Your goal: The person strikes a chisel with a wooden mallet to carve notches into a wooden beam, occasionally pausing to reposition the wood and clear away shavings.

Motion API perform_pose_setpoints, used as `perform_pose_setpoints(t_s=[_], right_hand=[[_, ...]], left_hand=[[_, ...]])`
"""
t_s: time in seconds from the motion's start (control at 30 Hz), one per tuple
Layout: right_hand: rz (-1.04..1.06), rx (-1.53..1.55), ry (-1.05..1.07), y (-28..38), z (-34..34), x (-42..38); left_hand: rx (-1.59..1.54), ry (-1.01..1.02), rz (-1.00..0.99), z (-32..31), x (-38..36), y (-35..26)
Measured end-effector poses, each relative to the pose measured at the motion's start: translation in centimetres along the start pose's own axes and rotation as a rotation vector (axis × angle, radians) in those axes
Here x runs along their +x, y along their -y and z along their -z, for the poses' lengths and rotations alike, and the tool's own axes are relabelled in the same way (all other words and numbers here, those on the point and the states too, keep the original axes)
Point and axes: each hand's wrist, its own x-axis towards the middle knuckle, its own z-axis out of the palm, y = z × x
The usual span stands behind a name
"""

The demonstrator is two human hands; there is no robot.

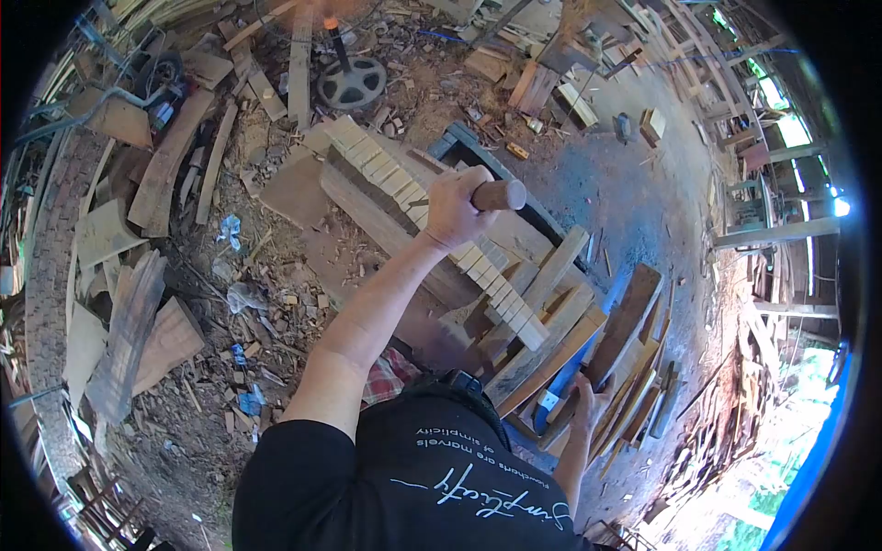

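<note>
- The wooden handle (497,195) is raised above the row of pale wooden blocks (415,204), with the left hand (455,209) clamped in a fist around it. The tool's head is hidden, so a badly aimed swing could glance off.
- The right hand (588,400) rests low against the leaning planks (588,344) (whether it grips one, I cannot tell). It could likely be pinched if they slide.
- Loose offcuts (276,312) litter the dirt around, so a slip underfoot seems possible.
</note>
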Motion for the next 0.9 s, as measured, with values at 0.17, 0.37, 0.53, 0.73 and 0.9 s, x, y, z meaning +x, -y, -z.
perform_pose_setpoints(t_s=[0.17,0.37,0.53,0.73,0.9], right_hand=[[0.008,0.014,0.047,2.1,-1.7,-0.5],[0.076,0.006,0.082,4.2,-2.9,-0.7],[0.203,0.003,0.05,7.0,-4.1,-0.4],[0.219,-0.113,0.111,9.3,-5.2,-0.3],[0.209,-0.067,0.181,11.1,-7.7,-0.8]], left_hand=[[-0.014,-0.012,-0.011,0.5,0.3,0.8],[-0.029,0.011,0.014,0.6,0.3,1.3],[-0.072,0.053,0.073,1.1,0.6,1.3],[-0.077,0.02,-0.001,1.9,1.7,1.1],[-0.085,-0.161,0.103,1.7,2.2,0.4]])
